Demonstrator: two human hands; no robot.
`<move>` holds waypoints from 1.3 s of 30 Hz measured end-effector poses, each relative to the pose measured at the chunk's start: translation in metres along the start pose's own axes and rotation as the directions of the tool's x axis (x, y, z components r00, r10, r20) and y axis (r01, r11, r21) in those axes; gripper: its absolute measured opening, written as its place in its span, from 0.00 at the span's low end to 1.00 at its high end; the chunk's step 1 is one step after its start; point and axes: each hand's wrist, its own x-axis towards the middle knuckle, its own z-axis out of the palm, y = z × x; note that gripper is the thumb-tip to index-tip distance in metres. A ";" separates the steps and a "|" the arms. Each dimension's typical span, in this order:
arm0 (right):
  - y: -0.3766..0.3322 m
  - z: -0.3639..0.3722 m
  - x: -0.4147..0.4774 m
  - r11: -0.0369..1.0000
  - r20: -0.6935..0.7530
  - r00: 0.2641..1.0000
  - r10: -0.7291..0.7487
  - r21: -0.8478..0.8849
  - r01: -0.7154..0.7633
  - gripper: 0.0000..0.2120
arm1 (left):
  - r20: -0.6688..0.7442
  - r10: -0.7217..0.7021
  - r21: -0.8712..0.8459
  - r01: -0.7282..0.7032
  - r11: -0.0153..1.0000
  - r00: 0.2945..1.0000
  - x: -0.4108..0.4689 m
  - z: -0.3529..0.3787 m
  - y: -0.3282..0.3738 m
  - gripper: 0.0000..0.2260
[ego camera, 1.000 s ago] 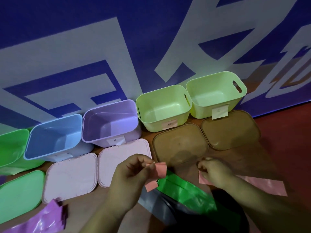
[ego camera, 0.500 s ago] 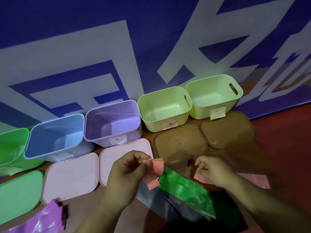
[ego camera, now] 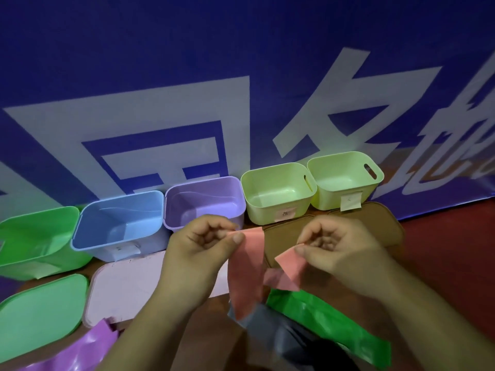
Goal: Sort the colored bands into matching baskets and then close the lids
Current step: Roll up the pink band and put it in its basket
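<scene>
Pink band [ego camera: 246, 265] hangs in the air between both hands, in front of the row of open baskets and not yet in any of them. The left hand [ego camera: 202, 251] pinches one end between thumb and forefinger, its other fingers curled in; the right hand [ego camera: 338, 250] pinches the other end the same way. Held by both ends, the strip droops in a loose fold, which looks like a way to free it from the heap and gather it short enough to drop in.

Under the hands lie the bands yet to be sorted: a green band [ego camera: 330, 328], a grey band [ego camera: 270, 329] partly beneath it, and a purple band [ego camera: 80, 352] off to the left.

Baskets stand side by side against the blue banner [ego camera: 160, 62], mouths up, so a band can be dropped straight in: a green basket [ego camera: 37, 231], tilted, then a blue basket [ego camera: 107, 247], a purple basket [ego camera: 203, 195] and two light-green baskets [ego camera: 267, 215] [ego camera: 329, 199]. All visible insides look empty. Paper labels [ego camera: 350, 200] on their fronts probably name colours, but are too small to read, so I cannot tell which one takes pink.

Lids lie flat before the baskets, ready for closing later: a green lid [ego camera: 40, 311], a pale pink lid [ego camera: 126, 287] and two brown lids [ego camera: 281, 247] [ego camera: 383, 223].
</scene>
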 end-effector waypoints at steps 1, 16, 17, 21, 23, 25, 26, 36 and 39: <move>-0.015 0.009 -0.004 0.999 0.018 0.999 -0.043 0.032 0.043 0.13 | 0.003 0.013 -0.007 -0.013 1.000 1.000 -0.001 -0.006 0.006 0.09; -0.106 0.133 -0.026 0.933 0.022 0.965 -0.262 0.260 0.248 0.08 | -0.035 0.101 -0.021 -0.101 0.995 0.994 -0.021 -0.101 0.046 0.06; -0.110 0.137 -0.028 0.930 0.018 0.964 -0.266 0.269 0.252 0.08 | -0.048 0.114 -0.006 -0.115 0.993 0.992 -0.020 -0.106 0.046 0.06; -0.119 0.151 -0.030 0.927 -0.019 0.965 -0.261 0.275 0.256 0.11 | -0.086 0.139 0.046 -0.136 0.990 0.986 -0.014 -0.125 0.043 0.04; -0.122 0.161 -0.029 0.933 -0.035 0.966 -0.256 0.252 0.257 0.10 | -0.079 0.138 0.056 -0.134 0.989 0.987 -0.015 -0.134 0.043 0.04; -0.121 0.172 -0.027 0.942 -0.042 0.961 -0.274 0.188 0.277 0.10 | -0.048 0.138 0.056 -0.135 0.989 0.989 -0.017 -0.141 0.042 0.04; -0.120 0.177 -0.027 0.947 -0.044 0.961 -0.274 0.161 0.278 0.11 | -0.030 0.137 0.048 -0.136 0.990 0.990 -0.019 -0.144 0.042 0.04; -0.118 0.205 -0.028 0.945 -0.113 0.958 -0.263 0.172 0.279 0.07 | 0.040 0.096 -0.163 -0.088 0.983 0.995 -0.030 -0.164 0.041 0.04; -0.111 0.211 -0.026 0.933 -0.175 0.929 -0.325 0.104 0.346 0.08 | 0.059 0.114 -0.184 -0.102 0.978 0.992 -0.034 -0.166 0.042 0.05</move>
